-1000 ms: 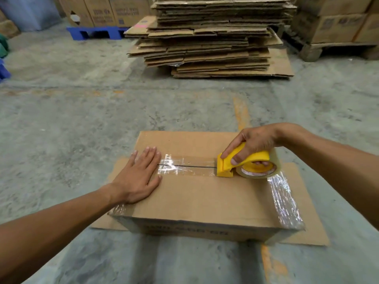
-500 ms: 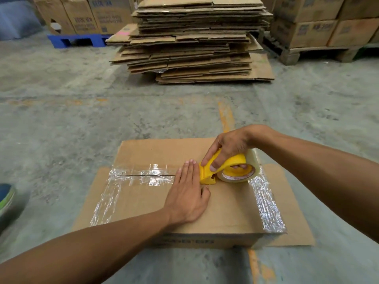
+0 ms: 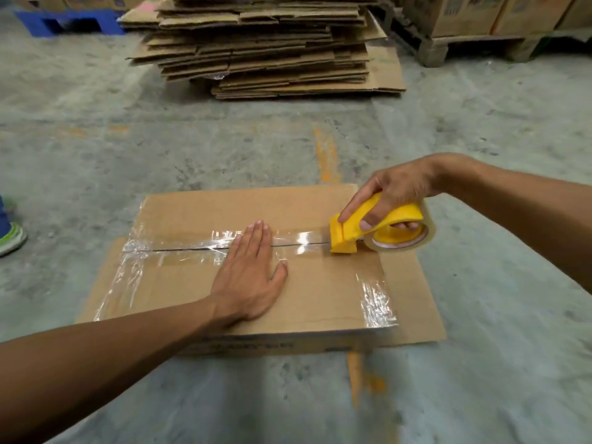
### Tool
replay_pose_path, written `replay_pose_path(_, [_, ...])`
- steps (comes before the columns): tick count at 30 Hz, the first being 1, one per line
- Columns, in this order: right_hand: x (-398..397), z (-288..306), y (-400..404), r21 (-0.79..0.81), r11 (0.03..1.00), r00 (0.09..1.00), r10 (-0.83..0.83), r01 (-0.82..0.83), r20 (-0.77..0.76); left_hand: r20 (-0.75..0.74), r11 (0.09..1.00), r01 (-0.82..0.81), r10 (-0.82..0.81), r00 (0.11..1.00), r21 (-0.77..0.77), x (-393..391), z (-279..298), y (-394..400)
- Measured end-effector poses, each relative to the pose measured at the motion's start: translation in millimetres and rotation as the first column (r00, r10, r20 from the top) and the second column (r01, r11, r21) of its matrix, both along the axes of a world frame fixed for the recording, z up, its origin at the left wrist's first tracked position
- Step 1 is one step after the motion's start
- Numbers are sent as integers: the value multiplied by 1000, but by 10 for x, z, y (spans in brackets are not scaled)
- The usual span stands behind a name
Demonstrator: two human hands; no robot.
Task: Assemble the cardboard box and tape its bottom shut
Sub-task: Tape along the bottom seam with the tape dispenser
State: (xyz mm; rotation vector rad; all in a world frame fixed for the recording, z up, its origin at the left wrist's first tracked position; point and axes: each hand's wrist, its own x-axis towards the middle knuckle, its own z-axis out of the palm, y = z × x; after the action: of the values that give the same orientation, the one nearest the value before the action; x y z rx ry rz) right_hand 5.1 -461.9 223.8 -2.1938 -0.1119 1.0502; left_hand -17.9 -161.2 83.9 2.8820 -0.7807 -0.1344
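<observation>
A brown cardboard box [image 3: 323,296] sits bottom-up on the concrete floor, its flaps folded shut. Clear tape [image 3: 192,243] runs along the centre seam from the left edge toward the right, and more tape crosses both short ends. My left hand [image 3: 250,277] lies flat on the box, fingers over the taped seam near the middle. My right hand [image 3: 397,193] grips a yellow tape dispenser [image 3: 368,227] holding a clear roll. The dispenser's nose rests on the seam near the box's right end.
A flat cardboard sheet [image 3: 416,302] lies under the box. A tall stack of flattened cartons [image 3: 262,46] stands behind. Boxes on a wooden pallet [image 3: 448,49] sit at the back right, a blue pallet [image 3: 70,24] at the back left. Someone's shoe [image 3: 9,240] shows at the left edge.
The dispenser has travelled right along the seam, laying more tape. My left hand slid from the box's left part to the middle and now trails well behind the dispenser.
</observation>
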Motion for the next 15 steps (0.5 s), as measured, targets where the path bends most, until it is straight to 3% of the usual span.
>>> replay_pose_path(7, [-415, 149, -821, -80, 985, 988, -155, 155, 9, 5, 999, 6, -7, 1000, 33, -16, 22, 2])
replay_pose_path(15, [-503, -156, -858, -158, 984, 995, -66, 78, 78, 10, 999, -5, 5, 1000, 52, -19, 29, -14])
